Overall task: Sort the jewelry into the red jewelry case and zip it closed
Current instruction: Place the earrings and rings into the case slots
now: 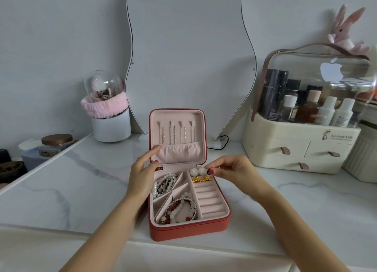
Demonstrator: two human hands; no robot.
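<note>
Head view: a square red case [189, 230] with a grained outer skin is seen open on the marble top [81, 179], its lid upright. The lining is of soft pink velvet. The left hand [142, 175] is laid at the left wall of the case, fingers nearly straight, the forefinger touching the lid pocket. Two round glossy pearl earrings [197, 171] are pinched by the curled fingers of the right hand [228, 168] over the ring rolls [208, 198], just behind small gold pieces [201, 179]. Bead bracelets [181, 209] lie coiled in the near compartment, a pearl string [164, 185] in the far one.
</note>
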